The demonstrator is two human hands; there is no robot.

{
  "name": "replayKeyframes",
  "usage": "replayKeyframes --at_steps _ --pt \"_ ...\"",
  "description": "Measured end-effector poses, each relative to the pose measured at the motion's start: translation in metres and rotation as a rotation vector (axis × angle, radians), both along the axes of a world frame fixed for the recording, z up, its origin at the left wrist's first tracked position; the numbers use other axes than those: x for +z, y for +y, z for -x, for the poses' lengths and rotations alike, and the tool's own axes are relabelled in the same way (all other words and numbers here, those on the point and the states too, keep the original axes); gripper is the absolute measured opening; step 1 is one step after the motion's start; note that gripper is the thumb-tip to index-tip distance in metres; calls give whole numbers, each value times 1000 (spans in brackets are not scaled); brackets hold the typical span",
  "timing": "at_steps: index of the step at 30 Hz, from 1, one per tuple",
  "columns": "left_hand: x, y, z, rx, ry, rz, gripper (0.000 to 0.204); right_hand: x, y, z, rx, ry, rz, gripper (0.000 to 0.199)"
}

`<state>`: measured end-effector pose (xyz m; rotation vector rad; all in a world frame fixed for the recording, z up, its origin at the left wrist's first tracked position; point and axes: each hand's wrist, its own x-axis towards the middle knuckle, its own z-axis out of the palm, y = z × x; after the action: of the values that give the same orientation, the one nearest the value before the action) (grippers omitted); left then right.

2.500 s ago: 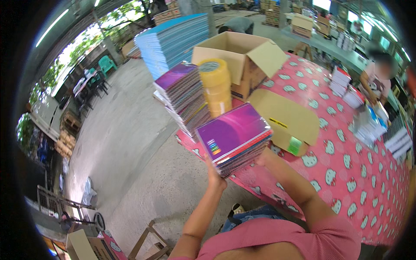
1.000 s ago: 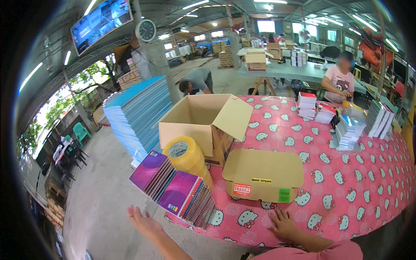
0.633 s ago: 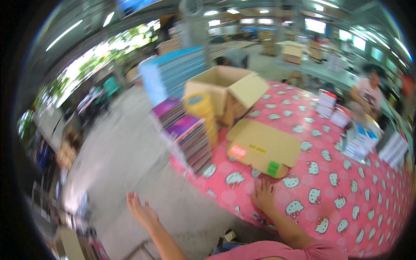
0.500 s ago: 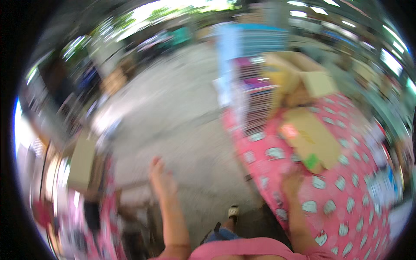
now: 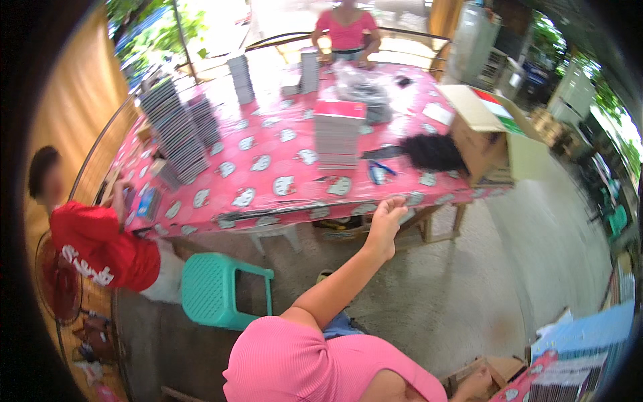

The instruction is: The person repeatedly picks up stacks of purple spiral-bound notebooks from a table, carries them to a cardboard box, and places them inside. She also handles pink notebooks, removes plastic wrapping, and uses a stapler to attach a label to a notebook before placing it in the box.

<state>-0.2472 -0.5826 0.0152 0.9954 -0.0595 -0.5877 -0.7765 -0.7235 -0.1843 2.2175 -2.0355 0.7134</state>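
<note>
- Left hand (image 5: 386, 233): fingers loosely bent, apparently empty — at the near edge of the pink-covered table (image 5: 284, 167), contact unclear.
- Right hand (image 5: 474, 384): blurred, low at right; its grip cannot be told.
- Red-topped stack (image 5: 337, 142): upright beyond the left hand, seemingly piled already.
- Carton (image 5: 478, 146): flaps open — closing looks undone.
- Around: green stool (image 5: 209, 291), grey floor (image 5: 536, 248), person in red (image 5: 110, 242), person in pink (image 5: 347, 30).
</note>
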Motion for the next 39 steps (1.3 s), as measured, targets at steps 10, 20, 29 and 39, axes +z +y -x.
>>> replayKeyframes --at_steps 10,20,29,39 --pt "7 257 -282 1104 -269 86 48 158 193 -669 1809 -636 -417 37" --pt "54 519 -426 1118 -24 -89 77 230 366 -980 1678 -518 -1702 83" --pt "35 530 -468 856 89 -450 70 206 472 -1089 1211 -257 -2279 101" --pt "31 533 -493 745 183 -70 62 231 505 -1087 1211 -291 -2574 93"
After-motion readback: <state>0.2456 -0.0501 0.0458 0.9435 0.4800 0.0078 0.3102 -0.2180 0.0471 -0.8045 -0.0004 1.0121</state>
